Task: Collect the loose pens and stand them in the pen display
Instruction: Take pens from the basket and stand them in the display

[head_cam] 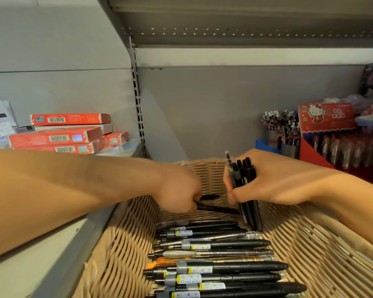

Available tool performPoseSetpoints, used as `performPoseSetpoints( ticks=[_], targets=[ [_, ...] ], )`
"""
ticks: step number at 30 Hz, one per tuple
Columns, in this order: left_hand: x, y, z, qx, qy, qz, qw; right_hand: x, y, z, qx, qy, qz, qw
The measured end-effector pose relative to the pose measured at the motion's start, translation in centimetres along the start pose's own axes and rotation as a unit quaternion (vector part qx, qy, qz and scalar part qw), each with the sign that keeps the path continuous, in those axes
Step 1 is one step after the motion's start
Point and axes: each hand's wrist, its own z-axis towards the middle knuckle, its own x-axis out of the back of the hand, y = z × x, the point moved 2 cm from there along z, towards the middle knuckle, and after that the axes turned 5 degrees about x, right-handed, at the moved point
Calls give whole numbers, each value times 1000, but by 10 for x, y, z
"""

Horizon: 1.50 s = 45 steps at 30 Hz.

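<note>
Loose pens (215, 269) lie side by side in wicker basket (121, 244), nearest the camera. Beyond them, left hand (179, 190) grip pinches one black pen (218, 209). Right hand (267, 181) grip clasps upright pen bundle (242, 171). Pen display (327, 134) stands far right on the shelf.

Rough woven wicker basket (125, 244) — glossy black plastic pens (230, 265) — matt grey metal shelf (246, 100).

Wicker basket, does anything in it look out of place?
One orange pen lies among the black pens in the wicker basket. Otherwise they lie in a neat row.
</note>
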Motion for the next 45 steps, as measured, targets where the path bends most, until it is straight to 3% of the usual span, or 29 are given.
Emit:
performPoseSetpoints(
  ticks=[4, 9, 13, 20, 25, 26, 27, 29, 31, 33, 35, 41, 45],
  targets=[
    [10, 0, -1, -4, 97, -91, 991, 0, -2, 0, -3, 13, -7, 1000],
    [22, 1, -2, -22, 204, -255, 945, 1, -1, 3, -10, 46, -26, 999],
    [25, 2, -5, -38, 202, -340, 918, 2, -1, 1, -23, 64, -49, 997],
    [22, 4, -6, -81, 124, -497, 855, 2, 1, 2, -22, 70, -51, 996],
    [21, 3, -5, -91, 86, -535, 836, 2, 2, 2, 10, 66, -39, 997],
    [22, 3, -5, -82, 81, -531, 839, 2, 2, 2, 12, 65, -41, 997],
    [22, 2, -4, -71, 77, -493, 864, 2, 1, 2, 12, 65, -44, 997],
    [17, 2, -3, -47, 61, -298, 951, 2, 2, 1, 1, 67, -48, 997],
    [6, 5, -2, -37, -39, -134, 990, 3, 4, 1, -10, 64, -50, 997],
    [-5, 7, -1, -29, -147, -78, 986, 2, 3, 0, -7, 53, -41, 998],
    [-9, 6, 0, -20, -160, -49, 986, 1, 2, 0, 0, 48, -37, 998],
    [-7, 5, 1, -27, -112, -26, 993, 0, 1, 1, 5, 47, -46, 998],
    [3, 2, -1, -23, 17, -39, 999, 1, 1, 2, 2, 42, -41, 998]
  ],
)
